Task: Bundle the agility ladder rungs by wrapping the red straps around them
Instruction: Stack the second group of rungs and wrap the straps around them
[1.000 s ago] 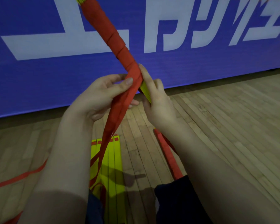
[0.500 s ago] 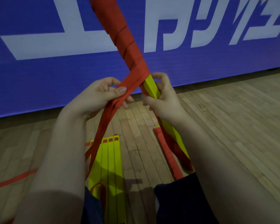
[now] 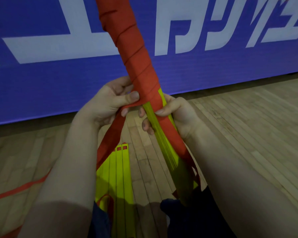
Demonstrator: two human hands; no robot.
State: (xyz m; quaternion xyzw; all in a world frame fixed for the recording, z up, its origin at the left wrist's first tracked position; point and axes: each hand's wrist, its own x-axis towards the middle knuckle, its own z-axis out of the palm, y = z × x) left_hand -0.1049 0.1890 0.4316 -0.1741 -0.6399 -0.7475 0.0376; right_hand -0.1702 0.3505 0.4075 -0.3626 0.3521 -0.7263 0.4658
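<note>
My red strap (image 3: 127, 54): matt woven cloth. Yellow rungs (image 3: 155, 127): smooth plastic, slight sheen. Floor (image 3: 239, 134): wood planks, satin finish.

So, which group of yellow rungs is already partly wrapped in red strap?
The held rung bundle, gripped by both hands, its upper part wound in red strap. The floor rungs lie unwrapped.

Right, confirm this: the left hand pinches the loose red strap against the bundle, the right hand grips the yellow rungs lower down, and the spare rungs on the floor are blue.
One thing is wrong: the spare rungs on the floor are yellow, not blue, as the head view shows. The rest stands: the left hand pinches the loose red strap against the bundle, and the right hand grips the yellow rungs lower down.
</note>
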